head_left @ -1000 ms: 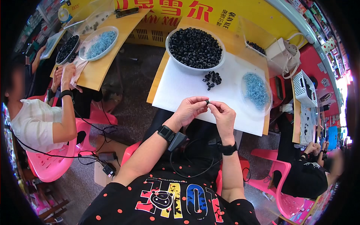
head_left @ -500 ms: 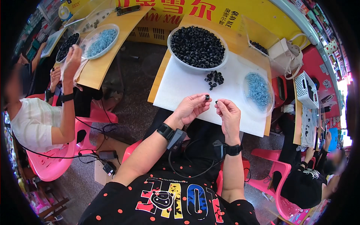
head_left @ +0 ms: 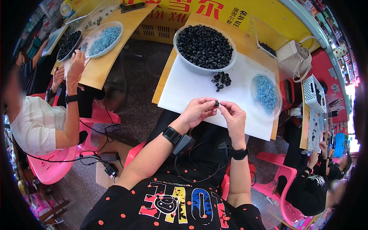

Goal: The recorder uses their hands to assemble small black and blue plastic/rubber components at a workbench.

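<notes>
- Black small ring point(head_left: 217, 103) now pinched between both sets of fingertips, just above near edge of white mat point(head_left: 191, 88).
- Left hand point(head_left: 198, 111) closer to right hand point(head_left: 233, 117) than before (thumbs nearly touching).
- Fingers closed tight on ring; small black pile point(head_left: 221, 79) and bowl of rings point(head_left: 205, 46) lying beyond.

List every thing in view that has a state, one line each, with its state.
left hand: fingertips pinched on the small black ring
right hand: fingertips meeting the same ring
small black ring: held off the table between both hands
large bowl: heaped full of black rings
loose black rings: small pile on the white sheet
clear dish: holding blue pieces
white sheet: lying flat on the table
</notes>
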Tool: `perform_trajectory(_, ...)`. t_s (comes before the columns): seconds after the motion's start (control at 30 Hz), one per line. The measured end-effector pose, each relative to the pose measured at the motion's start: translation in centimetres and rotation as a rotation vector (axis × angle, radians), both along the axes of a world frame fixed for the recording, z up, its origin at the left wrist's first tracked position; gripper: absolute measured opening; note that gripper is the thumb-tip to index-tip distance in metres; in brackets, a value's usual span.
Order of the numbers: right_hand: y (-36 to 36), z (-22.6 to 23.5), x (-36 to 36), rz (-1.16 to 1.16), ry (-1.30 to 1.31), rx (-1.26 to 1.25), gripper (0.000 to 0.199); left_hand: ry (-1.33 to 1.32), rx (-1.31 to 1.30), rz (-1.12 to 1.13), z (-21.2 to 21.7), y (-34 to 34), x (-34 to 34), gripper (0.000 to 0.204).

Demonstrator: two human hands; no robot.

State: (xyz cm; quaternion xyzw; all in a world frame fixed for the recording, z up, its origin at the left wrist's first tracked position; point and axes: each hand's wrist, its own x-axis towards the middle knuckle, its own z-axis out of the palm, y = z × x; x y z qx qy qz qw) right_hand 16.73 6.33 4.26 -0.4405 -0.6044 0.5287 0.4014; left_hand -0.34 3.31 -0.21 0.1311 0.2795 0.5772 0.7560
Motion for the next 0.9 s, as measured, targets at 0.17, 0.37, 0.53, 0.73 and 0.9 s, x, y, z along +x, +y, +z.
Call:
perform_trajectory(0.17,0.0,0.3,0.0,-0.004,-0.109,0.049,0.018,0.022,-0.012,0.005,-0.3,0.2,0.3,0.017)
perform_trajectory(0.37,-0.4,1.2,-0.2,-0.039,-0.321,0.272,0.019,0.068,-0.040,0.036,-0.2,0.1,0.6,0.020)
perform_trajectory(0.53,-0.8,0.8,-0.6,-0.028,-0.370,0.540,0.016,0.073,-0.022,0.033,-0.8,0.3,0.7,0.021)
perform_trajectory(0.73,-0.7,0.4,-0.3,-0.046,-0.355,0.487,0.015,0.102,-0.029,0.006,-0.4,0.3,0.5,0.021)
perform_trajectory(0.9,-0.2,0.3,0.6,-0.020,-0.263,0.206,0.016,0.132,-0.015,-0.041,-0.4,0.2,0.2,0.021)
